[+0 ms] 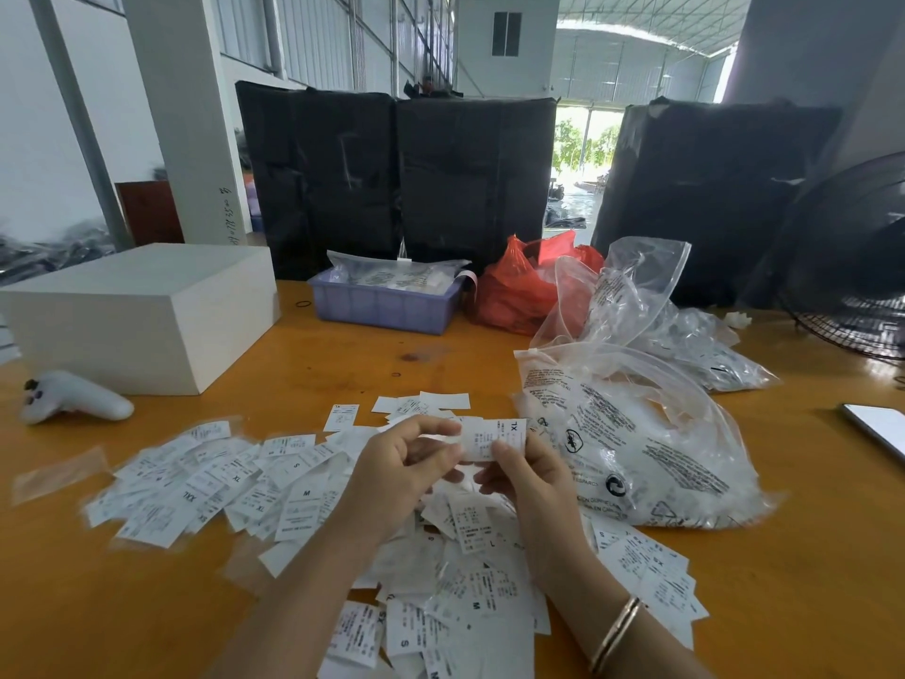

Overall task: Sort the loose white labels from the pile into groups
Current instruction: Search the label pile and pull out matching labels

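Loose pile of white labels (431, 570) spreads across the near orange surface (793, 556), running under both forearms. Above it, left hand (406, 463) and right hand (519, 475) both pinch one XL label (494, 438) with curled fingers. Small label group (421, 404) just beyond. Bare wood left-centre, between white box (142, 311) and clear bags (636, 433). Purple bin (387, 306), red bag (519, 286) at far edge.

Fine print on the label pile (220, 487) is too blurry to read, the phone (876, 426) gets chopped by the right edge, and the forearms hide labels at the bench's (122, 605) near edge.
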The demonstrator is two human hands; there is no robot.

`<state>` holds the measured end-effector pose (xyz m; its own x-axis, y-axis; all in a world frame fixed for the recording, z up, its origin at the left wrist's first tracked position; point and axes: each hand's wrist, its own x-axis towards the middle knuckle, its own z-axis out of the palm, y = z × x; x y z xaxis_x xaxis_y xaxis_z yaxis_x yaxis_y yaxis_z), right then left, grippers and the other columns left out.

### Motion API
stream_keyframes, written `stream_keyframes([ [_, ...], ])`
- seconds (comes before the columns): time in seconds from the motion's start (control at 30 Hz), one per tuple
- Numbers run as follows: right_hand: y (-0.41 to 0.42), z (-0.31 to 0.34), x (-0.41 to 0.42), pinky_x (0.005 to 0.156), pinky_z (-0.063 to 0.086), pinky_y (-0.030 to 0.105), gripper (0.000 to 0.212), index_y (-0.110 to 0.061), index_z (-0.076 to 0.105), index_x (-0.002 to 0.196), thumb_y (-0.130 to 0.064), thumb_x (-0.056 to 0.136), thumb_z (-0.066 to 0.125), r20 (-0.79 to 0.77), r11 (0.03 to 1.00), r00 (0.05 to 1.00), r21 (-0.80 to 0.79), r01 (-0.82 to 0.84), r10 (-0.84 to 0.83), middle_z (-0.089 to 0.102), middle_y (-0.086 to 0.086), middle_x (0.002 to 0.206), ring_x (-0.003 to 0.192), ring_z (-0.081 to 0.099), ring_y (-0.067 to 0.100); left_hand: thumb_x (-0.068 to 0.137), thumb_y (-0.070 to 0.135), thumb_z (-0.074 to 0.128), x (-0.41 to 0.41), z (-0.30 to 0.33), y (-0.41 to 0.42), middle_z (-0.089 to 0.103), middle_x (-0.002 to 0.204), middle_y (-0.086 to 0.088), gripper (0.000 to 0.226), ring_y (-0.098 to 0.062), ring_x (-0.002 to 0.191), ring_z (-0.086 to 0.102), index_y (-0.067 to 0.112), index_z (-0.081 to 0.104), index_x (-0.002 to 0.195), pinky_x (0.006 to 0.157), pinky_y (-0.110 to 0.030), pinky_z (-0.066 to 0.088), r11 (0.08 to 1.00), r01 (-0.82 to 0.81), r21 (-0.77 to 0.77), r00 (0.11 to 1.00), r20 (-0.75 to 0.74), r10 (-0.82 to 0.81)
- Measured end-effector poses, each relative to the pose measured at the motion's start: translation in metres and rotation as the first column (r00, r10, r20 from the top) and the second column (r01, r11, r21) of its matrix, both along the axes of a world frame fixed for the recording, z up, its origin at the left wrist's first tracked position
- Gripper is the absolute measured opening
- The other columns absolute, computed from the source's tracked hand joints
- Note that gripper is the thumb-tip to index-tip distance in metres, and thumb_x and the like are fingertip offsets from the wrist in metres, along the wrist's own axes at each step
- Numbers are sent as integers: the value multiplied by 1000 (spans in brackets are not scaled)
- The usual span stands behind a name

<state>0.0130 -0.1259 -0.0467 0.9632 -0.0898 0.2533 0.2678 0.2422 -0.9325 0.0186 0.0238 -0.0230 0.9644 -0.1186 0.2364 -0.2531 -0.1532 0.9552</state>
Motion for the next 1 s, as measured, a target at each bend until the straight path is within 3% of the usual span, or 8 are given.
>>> stream_keyframes([
  [0.1, -2, -1, 2, 66, 54, 25, 6, -12, 62, 83, -9, 88, 60, -28, 995, 1000, 97, -10, 12, 70, 10, 85, 76, 67, 22, 86, 16, 65, 1, 0, 0, 75, 81, 10, 15, -5, 72, 70, 27, 65, 97, 55, -9, 47, 1000, 7, -9, 1000, 5, -6],
  [0.2, -7, 0, 6, 69, 55, 28, 15, -12, 54, 76, -5, 77, 66, -63, 952, 998, 306, 15, 5, 67, 6, 79, 77, 67, 22, 88, 18, 64, 2, 1, 2, 75, 83, 10, 13, -6, 73, 70, 25, 64, 98, 56, -10, 48, 1000, 17, -4, 1000, 7, -17],
  [0.33, -16, 1, 9, 75, 56, 36, 9, -11, 62, 78, -7, 72, 68, -49, 891, 999, 453, 14, 9, 66, 6, 79, 79, 66, 22, 87, 15, 64, 2, 2, 4, 75, 82, 8, 13, -7, 71, 70, 24, 64, 97, 56, -8, 47, 1000, 20, -16, 1000, 7, -20],
  [0.5, -13, 2, 7, 63, 54, 28, 7, -11, 71, 77, -9, 71, 70, -60, 927, 993, 369, -70, 99, 65, 6, 72, 62, 62, 18, 85, 15, 67, 3, 2, 4, 76, 82, 7, 15, -8, 71, 70, 24, 64, 97, 57, -10, 49, 1000, 29, -1, 1000, 1, -29],
  [0.63, -8, 1, 5, 60, 51, 21, 18, -13, 74, 88, -9, 71, 71, -87, 968, 989, 234, -96, 119, 60, 7, 67, 57, 54, 12, 84, 16, 68, 3, 0, 5, 75, 81, 7, 16, -8, 71, 70, 25, 65, 97, 58, -14, 52, 1000, 21, 9, 1000, 8, -21],
  [0.77, -4, 1, 3, 63, 51, 23, 16, -15, 72, 86, -1, 81, 66, -77, 983, 991, 157, -95, 109, 62, 9, 73, 57, 53, 12, 84, 16, 69, 4, -1, 5, 75, 80, 7, 17, -8, 70, 70, 27, 65, 97, 59, -10, 50, 999, 22, 27, 1000, 17, -23],
  [1.0, -6, 0, 5, 63, 46, 27, 4, -12, 64, 82, -11, 80, 68, -58, 990, 998, 141, -12, 20, 58, 6, 63, 58, 54, 14, 87, 18, 65, 6, -5, 4, 75, 79, 13, 13, -5, 69, 70, 29, 65, 95, 60, -10, 49, 994, 35, 104, 998, 39, -40],
])
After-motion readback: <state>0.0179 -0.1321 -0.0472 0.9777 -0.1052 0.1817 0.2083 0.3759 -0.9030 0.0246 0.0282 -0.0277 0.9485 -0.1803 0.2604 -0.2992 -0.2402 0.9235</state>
